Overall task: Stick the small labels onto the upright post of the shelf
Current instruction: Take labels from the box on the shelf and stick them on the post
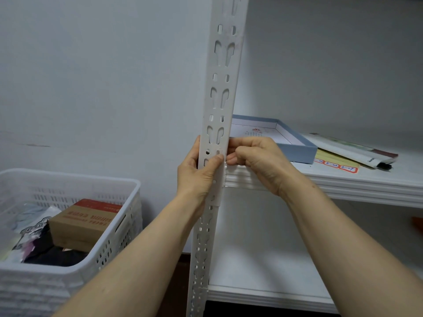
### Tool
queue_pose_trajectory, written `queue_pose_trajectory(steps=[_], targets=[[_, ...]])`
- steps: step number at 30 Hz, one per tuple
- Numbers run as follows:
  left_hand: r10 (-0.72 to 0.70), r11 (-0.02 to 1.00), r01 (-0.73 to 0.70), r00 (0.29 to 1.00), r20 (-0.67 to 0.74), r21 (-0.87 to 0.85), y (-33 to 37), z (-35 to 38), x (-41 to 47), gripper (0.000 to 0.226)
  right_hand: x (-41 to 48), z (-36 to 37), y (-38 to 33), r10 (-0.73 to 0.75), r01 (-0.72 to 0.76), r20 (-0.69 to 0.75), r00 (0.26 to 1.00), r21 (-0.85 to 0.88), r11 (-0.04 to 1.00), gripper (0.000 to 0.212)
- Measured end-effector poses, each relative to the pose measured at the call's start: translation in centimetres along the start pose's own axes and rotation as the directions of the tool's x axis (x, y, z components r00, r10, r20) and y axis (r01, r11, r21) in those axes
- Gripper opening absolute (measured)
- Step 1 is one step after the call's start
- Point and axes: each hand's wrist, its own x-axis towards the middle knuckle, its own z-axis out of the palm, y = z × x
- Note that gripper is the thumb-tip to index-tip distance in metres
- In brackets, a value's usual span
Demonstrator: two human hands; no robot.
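Note:
The white perforated upright post [223, 72] of the shelf runs from top centre down to the floor. My left hand [198, 172] wraps around the post from the left at the level of the upper shelf board, its thumb pressing on the post's front face. My right hand [256, 163] meets it from the right, fingertips pinched at the post's right edge. A small pale label [220, 152] shows faintly on the post between the thumb and fingers; its outline is hard to make out. A yellow label sheet [336, 162] with red-edged labels lies on the upper shelf.
An open blue shallow box [297, 148] and a white packet [352, 152] lie on the upper shelf board [366, 181]. A lower shelf board [263, 291] sits below. A white plastic basket [75, 225] holding a brown carton and bags stands at the lower left by the wall.

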Motion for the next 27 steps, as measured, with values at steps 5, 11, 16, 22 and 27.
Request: queue_pose_trajectory(steps=[5,11,16,22,27], targets=[[-0.001,1.000,0.000,1.000,-0.010,-0.011,0.11,0.12,-0.06,0.040,0.08,-0.06,0.13,-0.002,0.002,0.006,1.000,-0.004,1.000,0.040],[-0.004,1.000,0.004,1.000,-0.022,-0.030,0.30,0.39,0.04,0.037,0.09,-0.22,0.15,-0.009,0.009,0.014,1.000,-0.015,1.000,0.041],[0.001,1.000,-0.001,1.000,-0.002,-0.016,0.04,0.11,0.09,0.036,0.03,-0.07,0.00,-0.005,0.005,0.006,1.000,-0.004,1.000,0.041],[0.014,1.000,-0.014,1.000,-0.006,-0.014,-0.10,0.13,0.06,0.037,0.04,-0.10,0.07,-0.003,0.003,0.010,1.000,-0.004,1.000,0.040],[-0.005,0.999,0.004,1.000,-0.030,-0.040,0.08,0.37,0.15,0.036,0.08,-0.12,0.12,-0.004,0.004,0.002,1.000,-0.006,1.000,0.040]])
